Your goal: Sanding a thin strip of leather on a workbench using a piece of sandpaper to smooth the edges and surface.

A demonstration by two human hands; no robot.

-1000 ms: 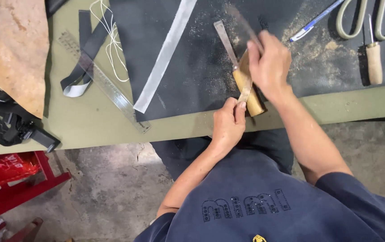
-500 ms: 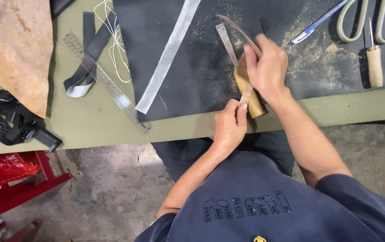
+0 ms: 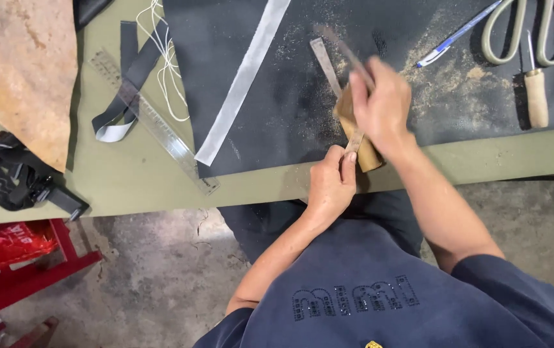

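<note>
Both hands are working at the near edge of the black rubber mat (image 3: 277, 96), where the green tabletop (image 3: 148, 187) is ending just behind the left hand (image 3: 330, 187). That hand is pinching the near end of a flat steel file (image 3: 326, 59), fingers closed. The right hand (image 3: 383, 106) is clamping a small tan wooden block (image 3: 368, 154) against it. Open mat is lying left; a wooden-handled awl (image 3: 535, 90) and pale scissors (image 3: 535, 26) are crowding right.

A green bench (image 3: 148, 187) carries a black mat (image 3: 277, 84) along its far side. Near the left edge lie a tan hide (image 3: 19, 71) and a black strap bundle (image 3: 12, 177). A clear ruler (image 3: 154, 122), dark strips (image 3: 122, 96) and white cord (image 3: 164, 58) lie just left of the mat.
</note>
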